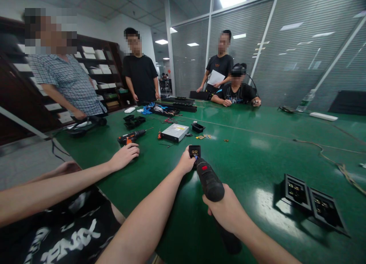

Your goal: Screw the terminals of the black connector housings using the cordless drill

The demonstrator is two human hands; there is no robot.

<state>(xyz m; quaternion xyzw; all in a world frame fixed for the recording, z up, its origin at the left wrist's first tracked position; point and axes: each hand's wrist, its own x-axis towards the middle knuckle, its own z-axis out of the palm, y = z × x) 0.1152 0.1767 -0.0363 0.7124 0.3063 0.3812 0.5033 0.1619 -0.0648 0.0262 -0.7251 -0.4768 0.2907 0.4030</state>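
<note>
Left hand [188,162] has a small black box [195,149] gripped, brass-colored contacts showing in its open face. Box is near the bench [251,153] edge, in front of the wearer; can't tell if it touches the surface. Right hand [224,207] is wrapped round a black power driver [210,180] with a red button, front end right at the box. Two open black housings [326,210] sit off to the right. Neighbor's hand [126,156] is by an orange-black drill [132,137]; silver disc drive [175,132] lies beyond the box.
</note>
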